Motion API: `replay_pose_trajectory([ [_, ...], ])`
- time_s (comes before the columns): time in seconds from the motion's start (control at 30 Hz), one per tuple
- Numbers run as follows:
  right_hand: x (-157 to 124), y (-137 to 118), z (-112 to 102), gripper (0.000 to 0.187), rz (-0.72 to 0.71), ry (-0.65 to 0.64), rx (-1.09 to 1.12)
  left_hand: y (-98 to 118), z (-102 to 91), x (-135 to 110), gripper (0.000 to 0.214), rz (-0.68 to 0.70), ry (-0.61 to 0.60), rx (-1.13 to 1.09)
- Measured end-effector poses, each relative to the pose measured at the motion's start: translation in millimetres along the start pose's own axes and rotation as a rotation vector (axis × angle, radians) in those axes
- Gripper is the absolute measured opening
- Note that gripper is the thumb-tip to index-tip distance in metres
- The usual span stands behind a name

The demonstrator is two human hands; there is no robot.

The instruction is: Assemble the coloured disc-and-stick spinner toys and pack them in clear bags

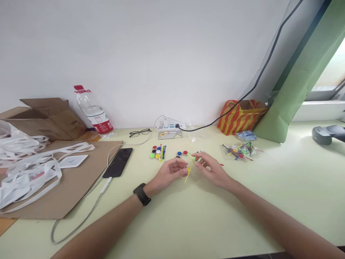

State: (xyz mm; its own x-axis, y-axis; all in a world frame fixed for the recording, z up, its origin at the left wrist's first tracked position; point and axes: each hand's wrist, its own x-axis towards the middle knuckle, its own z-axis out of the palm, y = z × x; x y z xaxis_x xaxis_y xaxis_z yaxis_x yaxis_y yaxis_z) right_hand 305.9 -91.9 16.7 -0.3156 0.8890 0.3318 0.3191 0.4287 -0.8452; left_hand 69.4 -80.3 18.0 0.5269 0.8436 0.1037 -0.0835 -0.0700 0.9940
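Observation:
My left hand (171, 170), with a black watch on its wrist, pinches a thin yellow plastic stick (188, 174) that hangs down toward the table. My right hand (211, 167) meets it from the right, fingers pinched on a small green and yellow plastic piece (194, 158) at the stick's top. Just behind my hands lie small round coloured caps (182, 153). A second cluster of coloured caps and sticks (157, 153) lies further left.
A clear bag of coloured pieces (241, 149) lies to the right. A black phone (118, 162) on a charging cable, glasses (139, 132), a power strip (169, 126), a water bottle (94, 112), cardboard (67, 187) with white straps and a striped bag (238, 116) surround the pale green table (188, 216).

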Motion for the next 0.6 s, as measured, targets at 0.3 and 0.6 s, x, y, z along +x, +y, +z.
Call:
replay_pose_trajectory([
  [0.3,-1,-16,-7,0.053,0.155,-0.018,0.305,-2,-3.0,2,0.029,-0.009,0.068,-0.054],
  [0.6,2,-14,-19,0.077,0.408,-0.500,0.542,-4,-4.3,4,0.029,0.034,0.165,-0.051],
])
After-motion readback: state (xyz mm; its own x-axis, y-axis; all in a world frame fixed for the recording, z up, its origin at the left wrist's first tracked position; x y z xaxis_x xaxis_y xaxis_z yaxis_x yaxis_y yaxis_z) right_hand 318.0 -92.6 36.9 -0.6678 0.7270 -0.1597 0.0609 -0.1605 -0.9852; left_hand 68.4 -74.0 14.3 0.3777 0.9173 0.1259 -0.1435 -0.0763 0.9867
